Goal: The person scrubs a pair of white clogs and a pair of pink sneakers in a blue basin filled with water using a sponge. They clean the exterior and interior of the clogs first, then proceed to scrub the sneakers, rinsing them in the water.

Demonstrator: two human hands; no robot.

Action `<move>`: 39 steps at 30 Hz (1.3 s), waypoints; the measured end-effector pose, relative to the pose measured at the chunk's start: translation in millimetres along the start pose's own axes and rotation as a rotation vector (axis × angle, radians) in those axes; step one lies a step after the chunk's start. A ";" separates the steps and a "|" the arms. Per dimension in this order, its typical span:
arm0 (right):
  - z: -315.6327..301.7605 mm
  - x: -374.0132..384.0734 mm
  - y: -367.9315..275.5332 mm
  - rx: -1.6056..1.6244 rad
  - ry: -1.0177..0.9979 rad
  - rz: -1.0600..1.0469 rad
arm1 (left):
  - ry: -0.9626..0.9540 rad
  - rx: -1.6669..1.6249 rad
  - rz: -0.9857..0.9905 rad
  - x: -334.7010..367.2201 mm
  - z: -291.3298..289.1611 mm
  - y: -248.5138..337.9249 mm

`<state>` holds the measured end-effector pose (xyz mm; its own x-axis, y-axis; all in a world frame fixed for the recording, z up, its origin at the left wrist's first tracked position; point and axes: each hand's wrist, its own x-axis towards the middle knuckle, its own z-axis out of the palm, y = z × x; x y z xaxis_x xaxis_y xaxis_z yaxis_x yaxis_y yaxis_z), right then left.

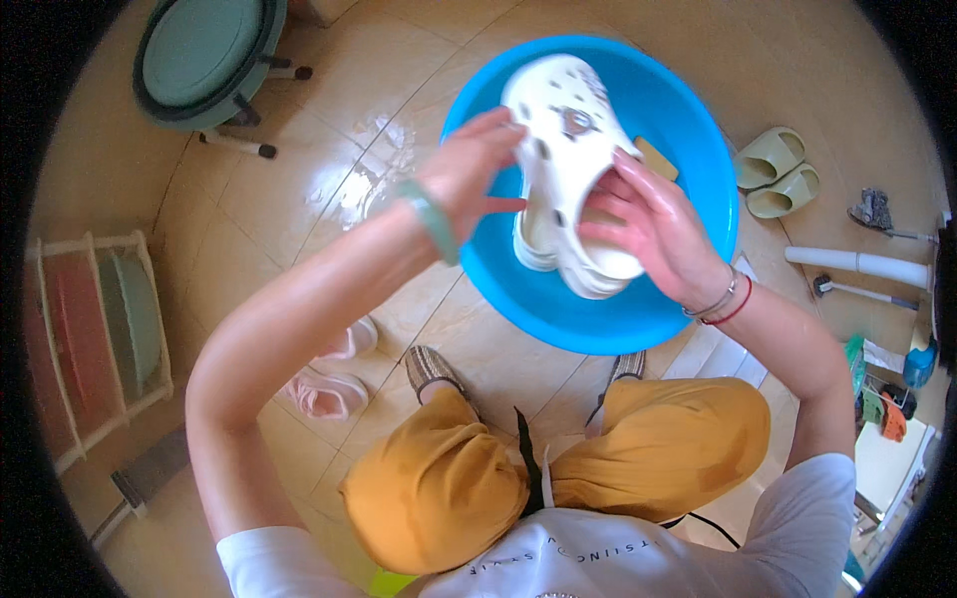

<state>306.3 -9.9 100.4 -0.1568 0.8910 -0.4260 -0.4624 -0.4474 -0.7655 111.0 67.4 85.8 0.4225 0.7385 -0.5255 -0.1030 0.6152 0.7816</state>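
The left hand is blurred. The front clog, its charm too small to make out, mostly hides a second clog. The upper edge crops the green stool.

White perforated rubbery clog: dark holes, brown-grey charm. Bright-blue round plastic basin. Mustard cloth trousers, darker blotches. Pale-green smooth bangle. Brown-and-cream striped slippers. Glossy beige floor tiles.

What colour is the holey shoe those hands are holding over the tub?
The holey shoe is white; the head view shows it best.
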 end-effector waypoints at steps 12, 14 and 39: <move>-172.6 9.4 98.1 0.181 0.260 -0.034 | 0.027 0.964 0.415 122.6 117.5 -140.8; -174.3 7.4 83.9 -0.121 0.237 0.076 | 0.019 1.108 0.533 132.9 119.8 -148.2; -276.3 141.4 124.9 -1.786 0.868 -0.281 | 0.087 1.480 0.870 246.9 70.3 -240.5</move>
<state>467.5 39.0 -188.7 0.3892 0.9143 0.1123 0.9177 -0.3743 -0.1328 303.5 82.3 -208.4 0.6454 0.7338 0.2122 0.6179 -0.6648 0.4198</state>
